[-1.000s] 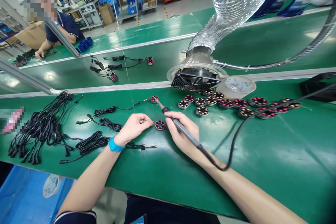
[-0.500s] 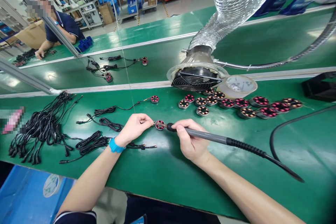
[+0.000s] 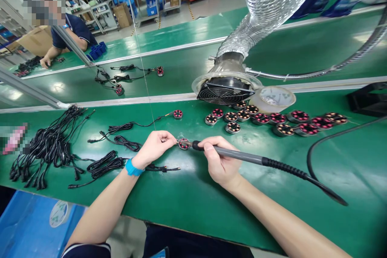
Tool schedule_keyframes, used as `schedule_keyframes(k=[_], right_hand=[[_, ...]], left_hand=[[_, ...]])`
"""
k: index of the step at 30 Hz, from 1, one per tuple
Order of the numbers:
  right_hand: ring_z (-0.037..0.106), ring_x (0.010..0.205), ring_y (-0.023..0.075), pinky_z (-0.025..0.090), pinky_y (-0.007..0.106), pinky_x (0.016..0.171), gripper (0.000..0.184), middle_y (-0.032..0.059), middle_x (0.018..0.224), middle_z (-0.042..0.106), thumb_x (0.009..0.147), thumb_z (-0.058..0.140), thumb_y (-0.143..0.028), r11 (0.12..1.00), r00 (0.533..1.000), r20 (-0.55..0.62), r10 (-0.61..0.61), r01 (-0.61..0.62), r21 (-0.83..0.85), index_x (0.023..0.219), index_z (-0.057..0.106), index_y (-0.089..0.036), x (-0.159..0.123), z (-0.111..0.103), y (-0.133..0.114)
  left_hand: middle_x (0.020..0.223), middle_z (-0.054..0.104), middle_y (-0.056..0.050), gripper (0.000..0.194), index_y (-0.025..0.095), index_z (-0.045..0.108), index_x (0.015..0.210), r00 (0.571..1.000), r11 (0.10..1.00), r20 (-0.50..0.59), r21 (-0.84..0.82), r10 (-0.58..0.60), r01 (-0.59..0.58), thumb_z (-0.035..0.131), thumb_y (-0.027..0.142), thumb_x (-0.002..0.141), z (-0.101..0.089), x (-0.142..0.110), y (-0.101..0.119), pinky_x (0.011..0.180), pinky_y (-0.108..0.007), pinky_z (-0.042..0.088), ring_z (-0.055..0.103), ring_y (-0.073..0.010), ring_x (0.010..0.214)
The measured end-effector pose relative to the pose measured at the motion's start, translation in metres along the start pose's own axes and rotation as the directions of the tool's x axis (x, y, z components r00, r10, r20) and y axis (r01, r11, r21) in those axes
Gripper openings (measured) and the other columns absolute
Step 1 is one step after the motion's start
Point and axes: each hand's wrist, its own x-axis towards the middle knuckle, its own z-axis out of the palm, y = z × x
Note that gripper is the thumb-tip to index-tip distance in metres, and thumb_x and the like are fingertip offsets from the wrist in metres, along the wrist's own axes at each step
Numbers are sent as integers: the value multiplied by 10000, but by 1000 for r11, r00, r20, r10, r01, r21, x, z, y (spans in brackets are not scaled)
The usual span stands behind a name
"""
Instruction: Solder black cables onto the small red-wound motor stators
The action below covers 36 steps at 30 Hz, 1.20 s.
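Note:
My right hand [image 3: 222, 161] grips a soldering iron [image 3: 238, 154] like a pen, its tip pointing left onto a small round motor stator [image 3: 183, 143] with red windings. A faint wisp of smoke rises above the stator. At the stator's left edge, my left hand [image 3: 157, 145] pinches with thumb and forefinger. A thin strand of solder wire [image 3: 148, 92] hangs from above and runs down to this hand; the pinched end is too small to see clearly. A coiled black cable [image 3: 127, 143] lies just left of the hand, its far end hidden.
Several stators [image 3: 277, 118] sit at the right, below a fume extractor fan [image 3: 225, 92] and a plastic tub [image 3: 273, 100]. A heap of black cables [image 3: 51, 149] lies at the left. Wired stators rest on the belt [image 3: 187, 76] behind. A co-worker [image 3: 74, 32] sits across.
The wired stators on the belt behind have shifted left. The iron's cord has swung slightly left and up. Faint smoke now shows above the stator; both my hands stay nearly still.

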Motion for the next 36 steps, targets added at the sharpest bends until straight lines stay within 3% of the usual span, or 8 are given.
schedule_keyframes(k=[5,15,20,24,29,36], right_hand=[[598,526,148,504,289,538,194,-4,641,642,917,524,-255,1000,999,-41,-1,1,9,773,649,-220,-1,0,2],[619,558,156,506,294,545,192,6,661,650,929,514,-268,1000,999,-18,29,-29,9,800,645,-215,-4,0,5],[647,593,152,531,279,574,155,3,669,651,951,510,-264,999,998,49,31,-30,-24,900,649,-217,0,4,2],[642,627,142,550,284,644,145,15,762,669,959,515,-221,998,994,107,-39,44,-44,1023,644,-222,4,10,1],[660,815,163,567,311,772,258,62,979,634,947,526,-158,991,976,184,-119,129,-44,1170,612,-255,5,18,9],[663,910,163,571,326,847,407,62,1046,568,930,513,-94,992,953,281,-113,125,-25,1292,529,-280,1,24,16]], left_hand=[[745,683,-36,254,131,694,774,1000,1000,5,-5,8,-7,647,380,790,0,0,-2,653,-255,430,563,-137,673],[766,696,-44,253,131,693,773,1000,1000,3,-4,17,-17,640,377,793,0,0,-2,679,-257,436,577,-139,692],[760,694,-51,246,134,681,756,1000,1000,-2,-9,11,-11,640,374,786,1,0,1,689,-262,447,590,-152,705],[759,691,-49,256,133,671,745,1000,999,-5,-22,28,-28,644,383,789,2,-1,2,701,-263,451,593,-152,713],[754,686,-44,217,130,661,741,999,999,1,-11,42,-42,626,335,804,3,-1,3,713,-259,452,592,-148,718],[738,664,-32,214,134,637,741,996,995,5,28,94,-94,610,330,826,5,-4,6,692,-253,449,581,-143,697]])
